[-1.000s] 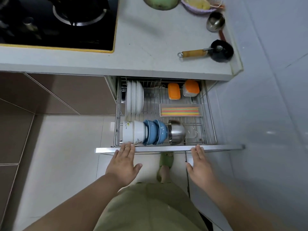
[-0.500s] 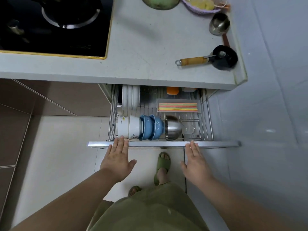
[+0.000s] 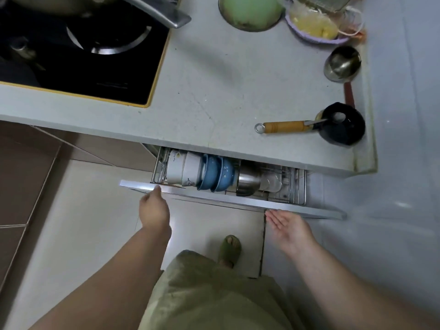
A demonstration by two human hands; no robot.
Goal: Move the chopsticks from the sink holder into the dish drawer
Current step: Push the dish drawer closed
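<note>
The dish drawer [image 3: 238, 200] sticks out only a little from under the counter. Its wire rack shows white bowls [image 3: 183, 171], blue bowls [image 3: 217, 173] and a steel bowl [image 3: 248, 181] in the front row. The chopsticks and their tray are hidden under the counter edge. My left hand [image 3: 153, 207] touches the drawer's front panel near its left end, fingers together and holding nothing. My right hand [image 3: 289, 226] is flat, fingertips at the panel's lower edge toward the right, holding nothing.
On the counter [image 3: 226, 91] lie a black ladle with a wooden handle [image 3: 333, 123], a steel cup [image 3: 342, 63], a green bowl [image 3: 250, 10] and a purple basket [image 3: 316, 27]. A black hob [image 3: 78, 51] sits at left. My sandalled foot [image 3: 229, 248] stands below the drawer.
The drawer has slid most of the way in under both hands. The chopstick tray, plates and orange containers have gone out of sight under the counter. The view has tilted.
</note>
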